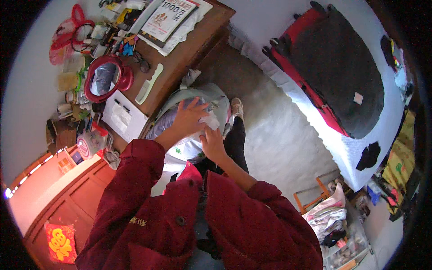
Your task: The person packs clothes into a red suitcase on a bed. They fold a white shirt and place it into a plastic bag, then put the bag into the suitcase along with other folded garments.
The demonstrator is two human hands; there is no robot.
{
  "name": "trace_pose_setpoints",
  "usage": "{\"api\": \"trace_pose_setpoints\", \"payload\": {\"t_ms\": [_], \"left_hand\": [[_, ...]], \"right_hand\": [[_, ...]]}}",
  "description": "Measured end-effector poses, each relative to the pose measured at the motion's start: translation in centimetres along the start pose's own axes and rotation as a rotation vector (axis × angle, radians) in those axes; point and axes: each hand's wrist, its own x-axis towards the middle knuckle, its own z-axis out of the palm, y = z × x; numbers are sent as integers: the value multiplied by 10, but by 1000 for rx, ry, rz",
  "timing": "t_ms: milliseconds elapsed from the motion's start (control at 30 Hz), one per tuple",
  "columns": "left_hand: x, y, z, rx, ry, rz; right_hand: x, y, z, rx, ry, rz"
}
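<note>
A grey-green backpack (217,96) stands upright before me beside the wooden desk, with a purplish bundle in clear plastic (165,123) in its opening. My left hand (191,118) lies over the bundle with its fingers spread, touching a piece of crumpled white, translucent material (210,120). Just below it, my right hand (213,143) has bent fingers at the lower edge of that white piece; its fingertips are partly hidden. White fabric or plastic with green prints (185,150) lies under my wrists.
On the desk (187,64) are a red-framed mirror (103,79), a pale green comb (149,84), a book (168,18), paper with a black pen (122,105) and many small items. A black and red suitcase (337,71) lies on the white-covered bed (324,135). Clothes (327,216) are piled at lower right.
</note>
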Motion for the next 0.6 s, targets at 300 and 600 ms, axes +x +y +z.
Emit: {"api": "trace_pose_setpoints", "payload": {"t_ms": [300, 600], "left_hand": [[2, -9, 19, 194, 9, 169], [-3, 7, 4, 131, -120, 68]], "right_hand": [[-8, 70, 6, 554, -59, 548], [8, 72, 7, 610, -46, 493]]}}
